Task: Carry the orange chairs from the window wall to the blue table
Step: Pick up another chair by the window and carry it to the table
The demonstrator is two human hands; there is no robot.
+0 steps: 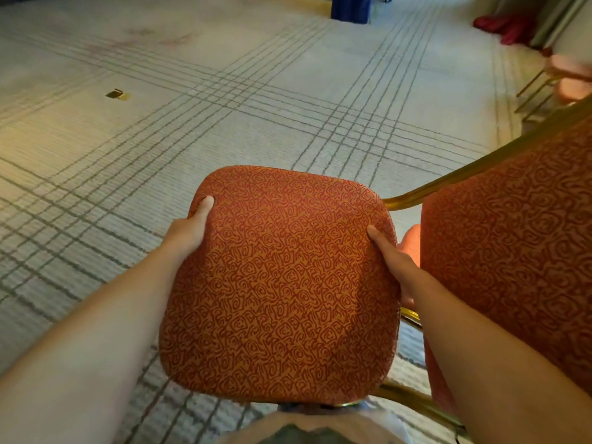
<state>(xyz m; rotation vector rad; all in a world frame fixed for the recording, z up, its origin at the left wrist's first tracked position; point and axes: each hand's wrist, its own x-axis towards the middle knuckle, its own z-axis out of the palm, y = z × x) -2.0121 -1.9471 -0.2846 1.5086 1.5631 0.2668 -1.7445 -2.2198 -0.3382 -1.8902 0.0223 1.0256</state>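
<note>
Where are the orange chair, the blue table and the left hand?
orange chair (pixel 278 283), head view, middle of seat cushion.
blue table (pixel 350 6), head view, blue cloth at top edge.
left hand (pixel 189 232), head view, back of the hand.

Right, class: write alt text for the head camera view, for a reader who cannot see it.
A person holds an orange patterned chair by its seat, left grip and right grip clasping opposite edges, thumbs on the fabric. Its gold-framed backrest is at right, over pale carpet with grey crossing lines; a blue cloth shows far ahead.
</note>
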